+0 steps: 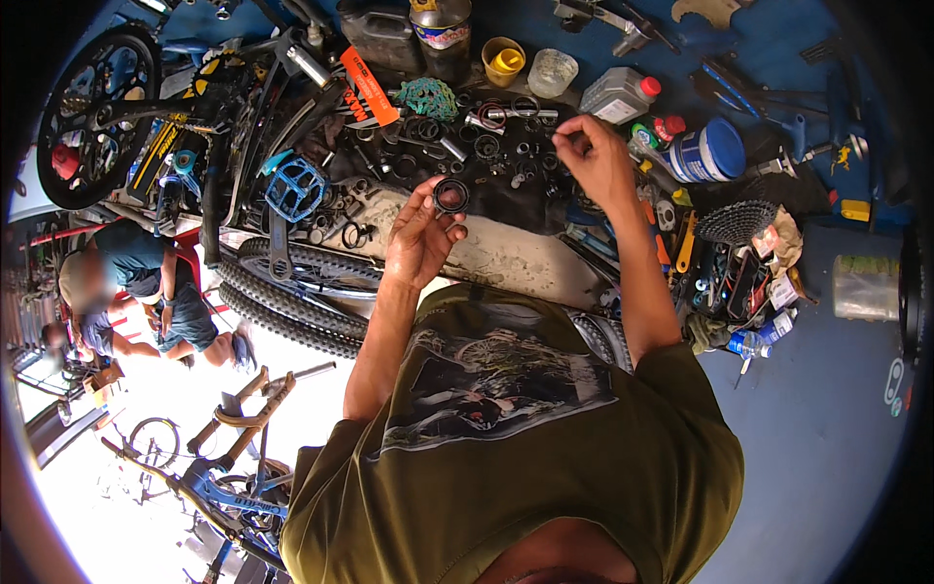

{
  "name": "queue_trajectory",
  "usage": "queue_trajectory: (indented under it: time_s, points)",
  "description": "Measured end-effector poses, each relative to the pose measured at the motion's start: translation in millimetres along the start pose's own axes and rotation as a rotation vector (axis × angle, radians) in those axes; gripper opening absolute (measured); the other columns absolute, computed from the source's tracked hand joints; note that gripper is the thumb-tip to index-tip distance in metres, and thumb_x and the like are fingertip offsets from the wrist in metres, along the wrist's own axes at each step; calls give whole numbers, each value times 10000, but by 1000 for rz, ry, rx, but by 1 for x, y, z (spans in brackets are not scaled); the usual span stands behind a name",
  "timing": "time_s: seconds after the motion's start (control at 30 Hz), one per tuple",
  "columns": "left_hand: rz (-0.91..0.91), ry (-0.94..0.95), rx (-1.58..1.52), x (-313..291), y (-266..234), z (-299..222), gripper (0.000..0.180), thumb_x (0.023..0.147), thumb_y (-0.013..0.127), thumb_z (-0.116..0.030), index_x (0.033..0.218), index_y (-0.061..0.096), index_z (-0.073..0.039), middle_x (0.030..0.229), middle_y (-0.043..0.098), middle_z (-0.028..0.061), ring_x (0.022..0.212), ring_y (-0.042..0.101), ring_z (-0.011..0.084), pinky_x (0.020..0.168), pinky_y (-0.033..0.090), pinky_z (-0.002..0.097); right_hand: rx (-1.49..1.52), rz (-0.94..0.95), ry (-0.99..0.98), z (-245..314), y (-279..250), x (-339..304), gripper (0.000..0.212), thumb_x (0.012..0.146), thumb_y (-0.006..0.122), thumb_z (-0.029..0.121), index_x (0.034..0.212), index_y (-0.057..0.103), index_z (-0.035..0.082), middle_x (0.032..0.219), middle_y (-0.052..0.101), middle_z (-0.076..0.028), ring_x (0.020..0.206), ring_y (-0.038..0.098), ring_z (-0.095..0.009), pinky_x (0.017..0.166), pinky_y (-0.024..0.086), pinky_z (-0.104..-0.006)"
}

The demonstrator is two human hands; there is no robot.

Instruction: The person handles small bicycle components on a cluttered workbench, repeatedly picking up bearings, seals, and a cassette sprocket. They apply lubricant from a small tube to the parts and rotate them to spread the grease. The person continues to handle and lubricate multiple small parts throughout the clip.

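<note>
My left hand [422, 234] holds a small dark ring [450, 208], which looks like a bearing or seal, upright between thumb and fingers over the front of the bench. To the right and farther back, my right hand [595, 164] is raised with thumb and fingertips drawn together. Whatever it pinches, if anything, is too small to make out. Below and between the hands lies a dark cloth [530, 200] strewn with loose rings, sleeves and other small metal parts. A silver cylindrical part [453, 148] lies among them, behind the held ring.
A blue pedal [295, 191] and crank parts crowd the left side. Behind stand a metal can [441, 39], a cup [503, 60] and a grey bottle [620, 94]. A white-and-blue tub [707, 152] and a cassette [736, 222] are right. Tyres [292, 316] hang below; people [161, 282] sit far left.
</note>
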State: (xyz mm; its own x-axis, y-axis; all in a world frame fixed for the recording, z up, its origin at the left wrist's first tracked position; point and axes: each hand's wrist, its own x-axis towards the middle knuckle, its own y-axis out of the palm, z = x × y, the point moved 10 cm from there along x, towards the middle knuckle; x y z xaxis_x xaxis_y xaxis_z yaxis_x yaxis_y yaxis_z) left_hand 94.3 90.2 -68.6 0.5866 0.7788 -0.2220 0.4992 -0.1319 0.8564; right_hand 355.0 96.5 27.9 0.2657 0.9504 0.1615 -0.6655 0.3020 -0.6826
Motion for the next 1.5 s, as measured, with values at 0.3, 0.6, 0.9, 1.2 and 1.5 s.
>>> queue_trajectory:
  time_s: [0.3,0.6,0.9,1.2,1.5]
  points:
    - [122,28,-6,-1,35,-13,339,1046,519,-195,1363,501,-76,1148,621,69,940,625,201,751,534,339,20,66,-653,157,25,-61,188,766,783,96,927,685,108,1164,681,-17,1012,671,-234,821,574,-344]
    - [136,78,76,-9,44,-27,333,1051,497,-171,1359,511,-44,1186,622,83,970,623,201,762,542,336,-69,98,-717,174,28,-67,238,737,803,90,949,694,91,1193,682,-22,1080,653,-240,873,545,-369]
    - [113,153,247,-16,53,-39,451,1012,537,-90,1431,449,50,1251,640,160,1051,649,213,802,571,339,-243,100,-756,174,36,-74,232,803,750,193,1021,704,127,1235,665,-8,1162,599,-215,908,489,-386]
    - [42,217,518,-24,64,-51,433,1018,516,-68,1427,468,63,1185,672,171,981,672,198,791,590,335,457,386,-3,110,57,-44,320,891,739,184,1184,688,64,1008,701,-43,858,652,-122,722,517,-276]
    - [28,342,747,-32,80,-68,409,1009,535,-41,1409,507,41,1150,688,159,927,680,170,787,596,302,658,520,-40,110,73,-45,358,925,684,153,1252,654,8,1033,663,-56,890,609,-99,740,514,-258]
